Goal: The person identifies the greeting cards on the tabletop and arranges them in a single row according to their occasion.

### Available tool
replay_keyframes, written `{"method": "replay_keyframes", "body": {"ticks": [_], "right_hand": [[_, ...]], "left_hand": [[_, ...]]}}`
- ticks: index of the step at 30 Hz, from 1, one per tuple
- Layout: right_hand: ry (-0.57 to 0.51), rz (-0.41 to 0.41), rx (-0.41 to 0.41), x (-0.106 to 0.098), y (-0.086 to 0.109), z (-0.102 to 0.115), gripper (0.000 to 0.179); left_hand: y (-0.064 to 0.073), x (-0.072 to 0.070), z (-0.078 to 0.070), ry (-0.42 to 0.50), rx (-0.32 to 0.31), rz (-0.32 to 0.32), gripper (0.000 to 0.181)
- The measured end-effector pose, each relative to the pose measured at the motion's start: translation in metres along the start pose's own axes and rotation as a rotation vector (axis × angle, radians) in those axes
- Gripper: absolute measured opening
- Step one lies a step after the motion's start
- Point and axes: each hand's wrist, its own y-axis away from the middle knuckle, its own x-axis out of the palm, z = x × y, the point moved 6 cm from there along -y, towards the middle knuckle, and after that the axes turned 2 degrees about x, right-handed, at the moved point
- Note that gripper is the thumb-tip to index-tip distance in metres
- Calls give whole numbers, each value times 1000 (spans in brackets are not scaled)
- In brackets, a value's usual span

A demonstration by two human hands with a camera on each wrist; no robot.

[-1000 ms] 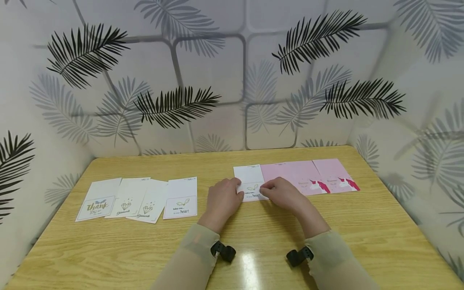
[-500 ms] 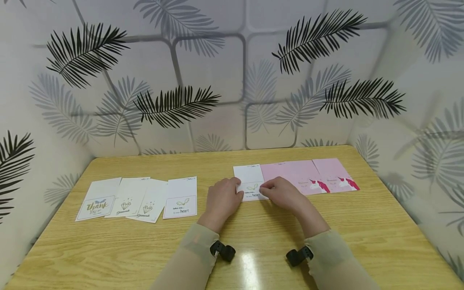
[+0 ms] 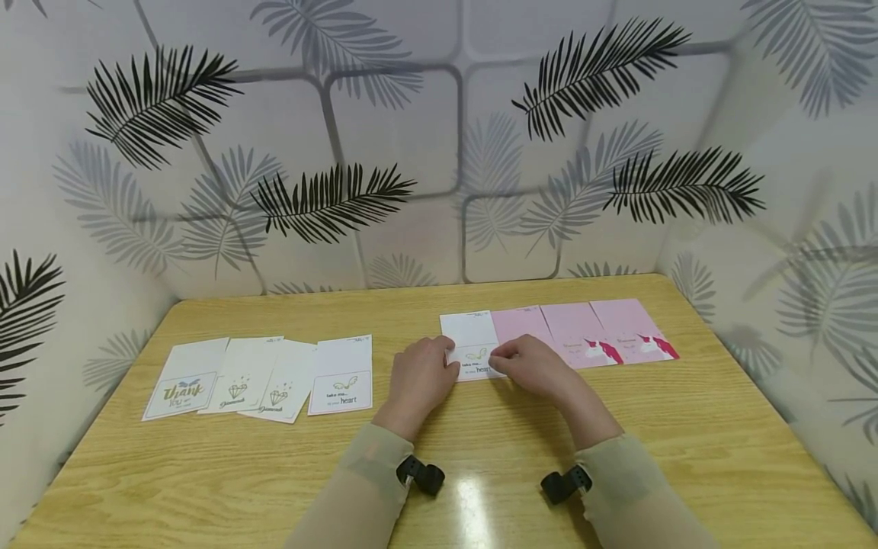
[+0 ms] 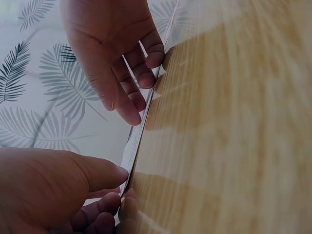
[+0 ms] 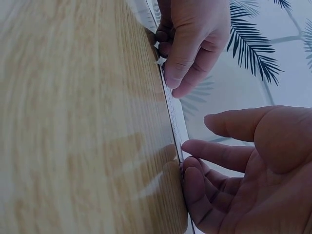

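- Got white heart card (image 3: 469, 328) lying flat on wood-grain table (image 3: 384, 503), at left end of a row, beside three pink cards (image 3: 571, 328).
- Touching its left side with left hand (image 3: 427, 374), right side with right hand (image 3: 538, 366); gripping nothing with either, fingers relaxed.
- Judging by layout, would call row of four nearly squared up.
- Count four outside row, some overlapping: thank-you card (image 3: 181, 389), two diamond cards (image 3: 238, 374), matching heart card (image 3: 341, 366).
- Seeing thin, smooth rectangular stock, glossy tabletop glare, leaf-print backdrop (image 3: 411, 236).

Glossy wood table (image 3: 206, 473); paper cards (image 3: 341, 393), seemingly matt
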Motion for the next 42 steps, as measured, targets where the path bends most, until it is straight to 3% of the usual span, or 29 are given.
{"method": "replay_keyframes", "body": {"ticks": [20, 28, 34, 42], "right_hand": [[11, -2, -9, 0, 1, 1, 32], [-18, -33, 33, -5, 6, 2, 37], [-77, -84, 40, -12, 9, 8, 39], [-198, -124, 4, -11, 10, 24, 40]], "left_hand": [[-1, 0, 1, 1, 9, -12, 31], [0, -2, 3, 29, 8, -14, 32], [6, -20, 7, 55, 14, -61, 34], [28, -63, 30, 29, -12, -114, 41]]}}
